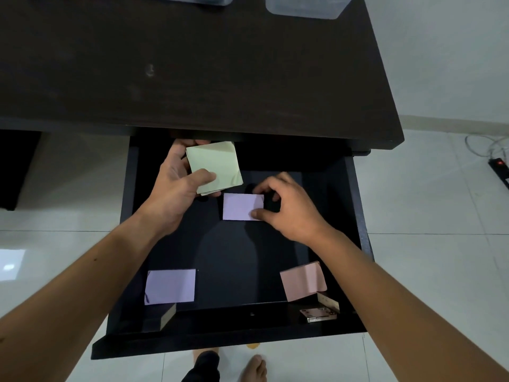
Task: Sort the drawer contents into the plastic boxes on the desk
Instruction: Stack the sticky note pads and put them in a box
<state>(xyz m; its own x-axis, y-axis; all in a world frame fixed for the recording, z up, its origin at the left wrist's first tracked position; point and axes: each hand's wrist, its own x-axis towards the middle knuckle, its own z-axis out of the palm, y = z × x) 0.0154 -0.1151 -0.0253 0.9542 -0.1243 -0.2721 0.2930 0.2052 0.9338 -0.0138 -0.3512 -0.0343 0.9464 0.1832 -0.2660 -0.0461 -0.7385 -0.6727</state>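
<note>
**A:** What was seen nearest the camera?

**B:** Bare feet were glimpsed on the tiled floor, below the front of the pulled-out drawer. Just inside that front, a lilac pad was left lying flat at the left corner and a pink pad at the right, its top sheets curled up. Beside the pink pad a metal hinge was noted. These were presumably left for later, being nearest and easiest to reach.

**A:** And farther in?

**B:** A smaller lilac pad was being pinched at its right edge by the right hand, thumb at the near corner and fingertips at the far one. It was judged that the edge was taken so the thin pad could be peeled off the drawer floor.

**A:** The left hand?

**B:** A green pad was gripped by the left hand, thumb on top and fingers curled beneath, and held above the drawer's back part. It was likely kept there so both pads could be carried up together.

**A:** And the destination?

**B:** On the dark desk, two plastic boxes were seen only partly at the far edge; their contents could not be told.
</note>
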